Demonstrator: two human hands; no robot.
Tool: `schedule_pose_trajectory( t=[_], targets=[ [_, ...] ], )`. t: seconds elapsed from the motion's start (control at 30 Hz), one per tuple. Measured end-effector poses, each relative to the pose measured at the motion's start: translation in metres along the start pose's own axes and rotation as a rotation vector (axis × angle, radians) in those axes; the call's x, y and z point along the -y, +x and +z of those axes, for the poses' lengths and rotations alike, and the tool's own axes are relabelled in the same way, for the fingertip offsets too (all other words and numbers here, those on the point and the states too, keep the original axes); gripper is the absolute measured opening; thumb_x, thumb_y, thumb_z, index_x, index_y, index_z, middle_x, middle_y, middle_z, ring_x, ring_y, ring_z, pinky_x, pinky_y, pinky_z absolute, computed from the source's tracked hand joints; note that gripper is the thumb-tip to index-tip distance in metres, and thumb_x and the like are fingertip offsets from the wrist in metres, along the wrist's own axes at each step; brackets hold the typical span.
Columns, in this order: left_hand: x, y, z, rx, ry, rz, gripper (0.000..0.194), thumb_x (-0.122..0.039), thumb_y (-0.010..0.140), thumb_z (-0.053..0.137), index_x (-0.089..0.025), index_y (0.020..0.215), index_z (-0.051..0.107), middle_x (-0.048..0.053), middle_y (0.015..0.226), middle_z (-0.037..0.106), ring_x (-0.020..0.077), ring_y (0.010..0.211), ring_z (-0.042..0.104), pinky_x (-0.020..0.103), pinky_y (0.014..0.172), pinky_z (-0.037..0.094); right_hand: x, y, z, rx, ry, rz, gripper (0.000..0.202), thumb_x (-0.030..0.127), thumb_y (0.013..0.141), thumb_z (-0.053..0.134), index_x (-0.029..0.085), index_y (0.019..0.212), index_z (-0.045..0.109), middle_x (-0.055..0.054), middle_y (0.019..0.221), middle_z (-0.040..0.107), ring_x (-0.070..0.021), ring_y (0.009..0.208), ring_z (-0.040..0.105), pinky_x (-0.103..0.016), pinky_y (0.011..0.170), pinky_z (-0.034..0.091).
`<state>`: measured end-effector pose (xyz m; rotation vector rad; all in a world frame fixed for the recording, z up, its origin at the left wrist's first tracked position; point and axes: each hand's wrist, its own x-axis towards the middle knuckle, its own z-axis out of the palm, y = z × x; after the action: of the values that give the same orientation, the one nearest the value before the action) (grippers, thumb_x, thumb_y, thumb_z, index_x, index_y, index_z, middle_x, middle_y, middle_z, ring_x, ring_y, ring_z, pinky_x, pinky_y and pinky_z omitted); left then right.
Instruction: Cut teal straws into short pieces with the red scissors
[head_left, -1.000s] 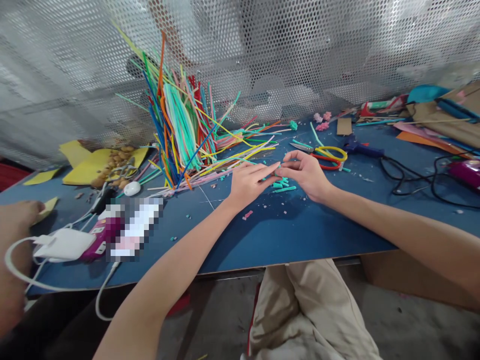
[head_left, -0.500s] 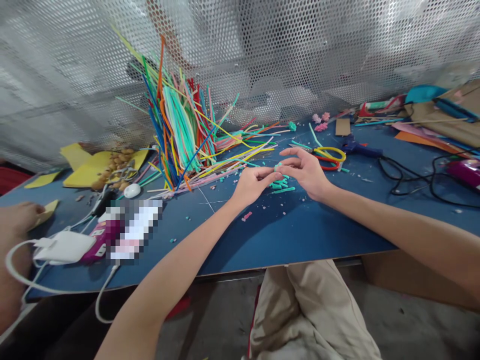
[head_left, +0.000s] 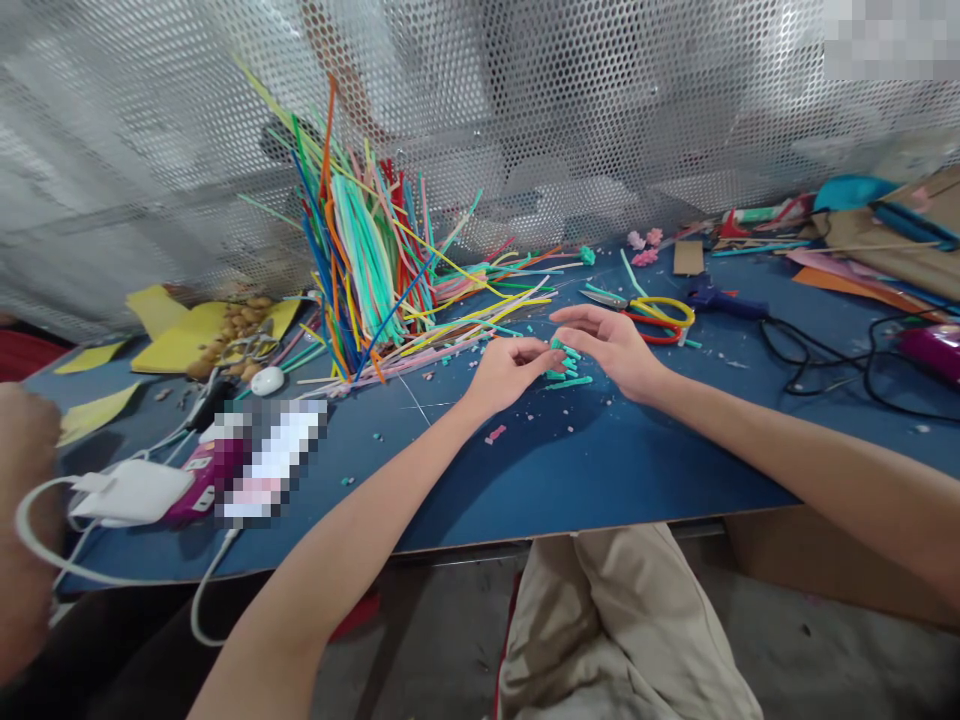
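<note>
Close together over the middle of the blue table are my left hand and my right hand. The left thumb and fingers are pinched together; what they hold, if anything, is too small to make out. My right hand is curved, its index finger raised and its other fingertips near a small turquoise piece. Short turquoise pieces lie on the table just below and between the hands. Scissors with yellow and orange handles rest beyond my right hand.
Bundled coloured pipe cleaners stand at the back left. A blue glue gun with a black cable lies right. A phone, white charger and another person's hand are at left.
My fingertips have parted slightly, and the right index finger has shifted left. The other person's hand has moved left, off the yellow paper.
</note>
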<state>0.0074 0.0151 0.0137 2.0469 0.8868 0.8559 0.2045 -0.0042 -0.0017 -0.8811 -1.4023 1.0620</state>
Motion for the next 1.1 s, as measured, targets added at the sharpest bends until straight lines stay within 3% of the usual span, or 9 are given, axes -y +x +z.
schedule_pose_trajectory(
  t=[0.23,0.4,0.6,0.77,0.87,1.0,1.1],
  targets=[
    [0.000,0.001,-0.003,-0.003,0.020,-0.013,0.047,-0.057,0.090,0.067,-0.013,0.078,0.080,0.000,0.056,0.061,0.0078,0.048,0.038,0.025,0.050,0.027,0.003,0.006,-0.008,0.011,-0.105,-0.059,0.031,0.048,0.094,0.064,0.023,0.107,0.076,-0.003,0.096,0.076,-0.0156,0.076,0.062,-0.034,0.075,0.052],
    [0.000,0.001,-0.003,-0.009,0.020,-0.015,0.052,-0.061,0.089,0.066,-0.013,0.079,0.080,0.004,0.063,0.068,0.0087,0.050,0.043,0.024,0.051,0.031,0.003,0.008,-0.015,0.100,-0.289,-0.044,0.030,0.048,0.090,0.069,0.022,0.101,0.079,-0.005,0.096,0.078,-0.0205,0.087,0.067,-0.038,0.083,0.053],
    [0.005,0.002,-0.002,0.018,0.050,0.021,0.052,-0.062,0.090,0.066,-0.013,0.079,0.081,0.005,0.069,0.073,0.0091,0.053,0.047,0.024,0.053,0.033,0.004,0.007,-0.015,0.087,-0.373,-0.064,0.029,0.049,0.084,0.075,0.022,0.090,0.081,-0.004,0.086,0.078,-0.0182,0.071,0.061,-0.036,0.069,0.049],
    [0.008,0.002,-0.001,0.049,0.036,-0.011,0.046,-0.057,0.089,0.068,-0.014,0.082,0.081,0.005,0.074,0.076,0.0106,0.059,0.054,0.024,0.057,0.038,0.007,0.008,-0.016,0.092,-0.501,-0.113,0.024,0.046,0.086,0.073,0.024,0.083,0.080,-0.003,0.083,0.078,-0.0193,0.072,0.061,-0.036,0.070,0.047],
    [0.009,0.002,-0.001,0.118,-0.017,-0.018,0.038,-0.050,0.086,0.073,-0.013,0.091,0.081,0.005,0.078,0.077,0.0126,0.065,0.060,0.024,0.061,0.043,0.006,0.008,-0.018,0.087,-0.545,-0.123,0.024,0.046,0.088,0.071,0.024,0.084,0.080,-0.003,0.085,0.078,-0.0207,0.078,0.063,-0.037,0.074,0.048],
    [0.010,0.003,-0.004,0.202,-0.111,-0.012,0.025,-0.030,0.087,0.068,-0.014,0.103,0.079,0.008,0.096,0.080,0.0165,0.082,0.069,0.026,0.073,0.051,0.006,0.009,-0.021,0.078,-0.550,-0.118,0.026,0.048,0.087,0.070,0.023,0.085,0.080,-0.003,0.085,0.078,-0.0210,0.076,0.064,-0.037,0.071,0.046],
    [0.009,0.003,-0.005,0.233,-0.150,-0.040,0.028,-0.018,0.085,0.061,-0.014,0.107,0.078,0.009,0.102,0.080,0.0155,0.083,0.069,0.026,0.074,0.051,0.005,0.009,-0.021,0.089,-0.531,-0.077,0.027,0.049,0.087,0.071,0.024,0.085,0.081,-0.004,0.081,0.077,-0.0193,0.069,0.060,-0.036,0.066,0.045]
  ],
)
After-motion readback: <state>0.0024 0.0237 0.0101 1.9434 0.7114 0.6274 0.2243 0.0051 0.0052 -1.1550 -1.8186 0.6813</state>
